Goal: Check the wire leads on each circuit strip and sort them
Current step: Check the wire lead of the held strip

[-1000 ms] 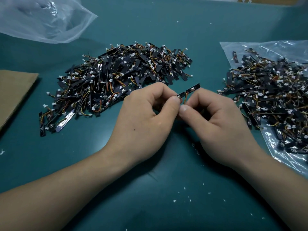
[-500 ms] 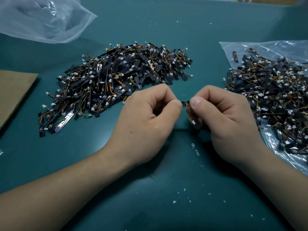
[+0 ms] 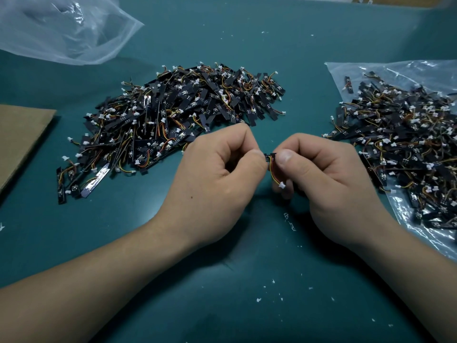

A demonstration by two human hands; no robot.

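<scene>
Between my two hands a small black circuit strip [image 3: 269, 155] is held level above the green mat, mostly hidden by my fingers. My left hand [image 3: 217, 179] pinches its left end between thumb and forefinger, and my right hand [image 3: 329, 179] pinches the right end. Its red, orange and yellow wire lead [image 3: 274, 173] hangs down to a white connector [image 3: 282, 185]. A large loose pile of strips [image 3: 173, 120] lies on the mat behind my left hand. Another pile of strips [image 3: 405, 139] lies on a clear plastic bag at the right.
The clear plastic bag [image 3: 420, 70] under the right pile reaches the right edge. A second, crumpled clear bag [image 3: 66, 28] lies at the far left. A brown cardboard sheet [image 3: 22, 134] lies at the left edge. Small white scraps [image 3: 274, 293] dot the green mat [image 3: 247, 268] near me.
The strip has turned from slanting up to the right to lying level between my thumbs. My hands have drawn slightly apart, and the wire lead with its connector now hangs in view.
</scene>
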